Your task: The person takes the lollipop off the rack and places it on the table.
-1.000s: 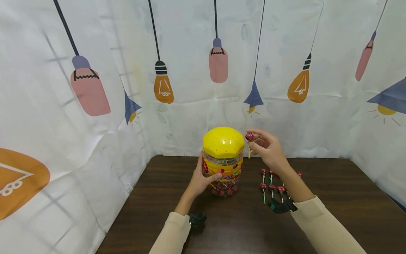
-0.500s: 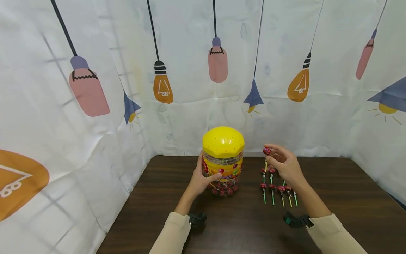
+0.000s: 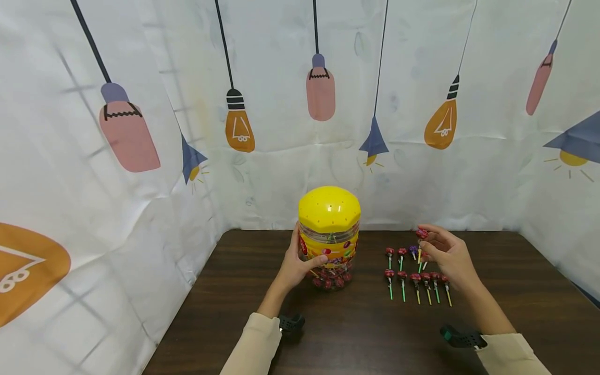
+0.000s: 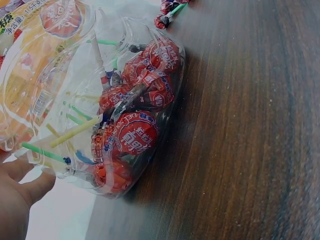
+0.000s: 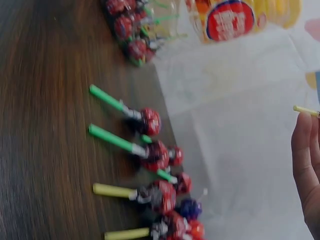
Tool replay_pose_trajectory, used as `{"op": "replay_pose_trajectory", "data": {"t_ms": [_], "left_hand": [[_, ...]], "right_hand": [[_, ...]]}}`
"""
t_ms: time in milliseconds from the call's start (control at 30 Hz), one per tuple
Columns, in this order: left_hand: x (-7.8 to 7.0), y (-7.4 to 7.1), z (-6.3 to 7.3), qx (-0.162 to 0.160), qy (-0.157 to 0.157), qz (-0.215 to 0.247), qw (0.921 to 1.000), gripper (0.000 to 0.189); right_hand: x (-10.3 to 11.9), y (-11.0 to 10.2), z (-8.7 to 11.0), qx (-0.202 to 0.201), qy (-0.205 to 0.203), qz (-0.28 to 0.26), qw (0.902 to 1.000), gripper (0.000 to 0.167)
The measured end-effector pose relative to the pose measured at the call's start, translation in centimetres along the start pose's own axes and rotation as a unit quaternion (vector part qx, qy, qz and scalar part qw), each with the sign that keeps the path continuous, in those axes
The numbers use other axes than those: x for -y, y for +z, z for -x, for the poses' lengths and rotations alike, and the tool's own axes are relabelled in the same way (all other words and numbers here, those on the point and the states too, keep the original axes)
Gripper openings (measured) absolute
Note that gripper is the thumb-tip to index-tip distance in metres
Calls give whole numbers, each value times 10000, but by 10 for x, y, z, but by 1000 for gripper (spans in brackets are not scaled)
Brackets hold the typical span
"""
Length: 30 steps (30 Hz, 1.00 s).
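Note:
A clear candy jar (image 3: 334, 242) with a yellow lid (image 3: 330, 209) stands on the table, lollipops showing through its lower wall. My left hand (image 3: 295, 266) grips the jar from the left, thumb across its front. In the left wrist view, wrapped red lollipops (image 4: 136, 132) lie at the jar's bottom. To the right, my right hand (image 3: 449, 256) pinches a red-wrapped lollipop (image 3: 422, 234), stick downward, above the far row of laid-out lollipops. In the right wrist view only the yellow stick (image 5: 303, 109) of that lollipop shows at the fingertips.
Two rows of lollipops lie right of the jar; the near row (image 3: 415, 278) is mostly red with green and yellow sticks. A purple lollipop (image 3: 413, 250) lies in the far row, partly hidden by my hand. The dark wooden table (image 3: 356, 333) meets a patterned curtain (image 3: 281, 192) behind.
My right hand has moved right and lower with the lollipop, from beside the jar's lid to over the far row. My left hand and the jar have stayed in place.

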State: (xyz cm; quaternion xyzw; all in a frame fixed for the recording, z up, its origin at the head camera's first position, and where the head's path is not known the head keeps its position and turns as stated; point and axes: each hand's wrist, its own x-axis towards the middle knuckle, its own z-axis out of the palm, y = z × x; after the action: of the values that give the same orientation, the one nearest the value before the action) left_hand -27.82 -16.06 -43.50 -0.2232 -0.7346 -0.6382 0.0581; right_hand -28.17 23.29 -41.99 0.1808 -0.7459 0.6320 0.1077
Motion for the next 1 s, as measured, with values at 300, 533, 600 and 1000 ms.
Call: {"op": "replay_pose_trajectory", "data": {"t_ms": [300,533,600,1000], "left_hand": [[1,0,-1,27,61,-6,10000,106],[-2,-1,0,23,14,-87,10000,106],[-2,-1,0,33,-26,-124,9999,106],[17,-2,-5,-48,37,-184,9998,106]], "right_hand": [[-11,-29,5,-185,103,-786,9967,44],[-22,-45,7,-249,80,-799,9965,45],[-25,-49,7,-198,99,-768,9968,45],[-43,-64,13,3,255,426,9988,39]]}}
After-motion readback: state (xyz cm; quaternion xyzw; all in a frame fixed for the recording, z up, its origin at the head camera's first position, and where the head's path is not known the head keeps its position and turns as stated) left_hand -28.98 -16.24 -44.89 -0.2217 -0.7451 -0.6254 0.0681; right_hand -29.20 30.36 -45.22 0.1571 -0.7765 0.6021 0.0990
